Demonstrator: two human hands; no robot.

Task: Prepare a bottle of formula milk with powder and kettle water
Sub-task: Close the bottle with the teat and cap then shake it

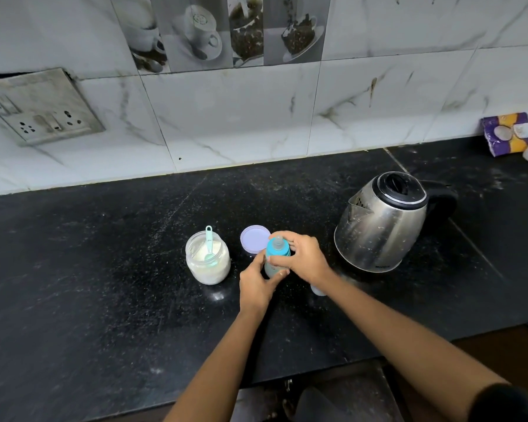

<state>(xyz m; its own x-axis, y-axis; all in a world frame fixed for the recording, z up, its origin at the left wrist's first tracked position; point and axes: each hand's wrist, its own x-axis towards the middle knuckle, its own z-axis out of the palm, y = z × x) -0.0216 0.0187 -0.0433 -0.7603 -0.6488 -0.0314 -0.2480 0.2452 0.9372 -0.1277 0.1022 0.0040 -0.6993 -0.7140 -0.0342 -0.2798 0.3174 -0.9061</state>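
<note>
The bottle (275, 257) stands upright left of the kettle (381, 223); right hand (302, 257) grips its collar, left hand (256, 278) clasps its body.

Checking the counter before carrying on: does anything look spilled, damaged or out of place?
The socket plate on the wall hangs crooked, with a dark gap above it. White specks dust the black counter around the open powder jar, possibly spilled powder. Kettle and bottle stand upright.

Light: dim, cool, being cast evenly from above.
Glare: being reflected off kettle (381, 222).
Edges: being bent by wide-angle lens.
Focus: being softened throughout.
</note>
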